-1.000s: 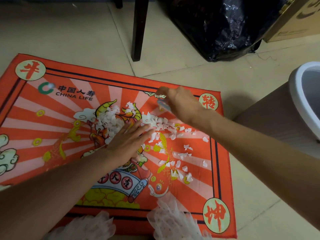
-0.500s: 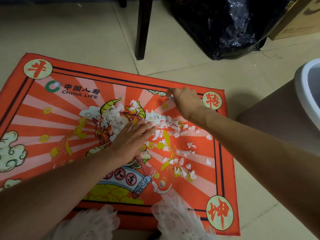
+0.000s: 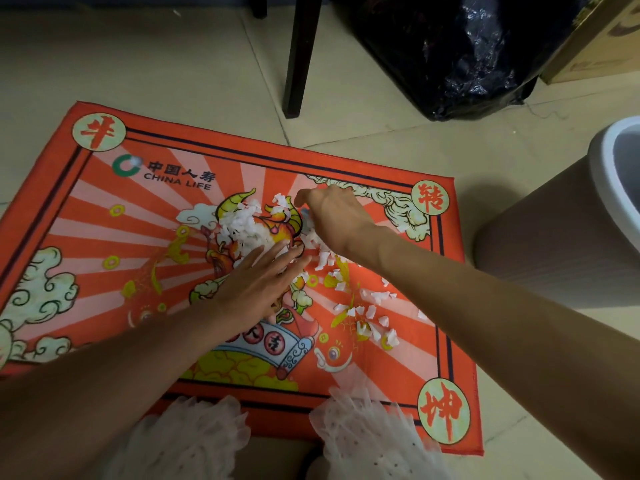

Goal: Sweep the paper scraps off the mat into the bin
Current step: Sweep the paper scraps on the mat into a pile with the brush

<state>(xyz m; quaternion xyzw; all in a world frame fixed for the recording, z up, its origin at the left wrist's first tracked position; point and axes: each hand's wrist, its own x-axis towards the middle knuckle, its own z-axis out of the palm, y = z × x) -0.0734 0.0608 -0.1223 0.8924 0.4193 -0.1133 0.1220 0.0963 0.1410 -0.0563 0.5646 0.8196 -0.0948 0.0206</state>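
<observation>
Two hands: left hand [image 3: 258, 285], right hand [image 3: 334, 216]; one mat [image 3: 86, 237]

left hand [image 3: 258, 289] flat on mat [image 3: 86, 237] | right hand [image 3: 334, 216] curled over paper scraps [image 3: 246, 226] | bin [image 3: 554, 251] right of mat

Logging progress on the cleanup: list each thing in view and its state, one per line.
paper scraps: partly heaped mid-mat, others scattered toward the right edge
mat: flat on the floor
bin: upright, open, right of the mat
left hand: flat, fingers straight, against the heap
right hand: fingers bent down among the scraps
black bag: on the floor behind
</observation>
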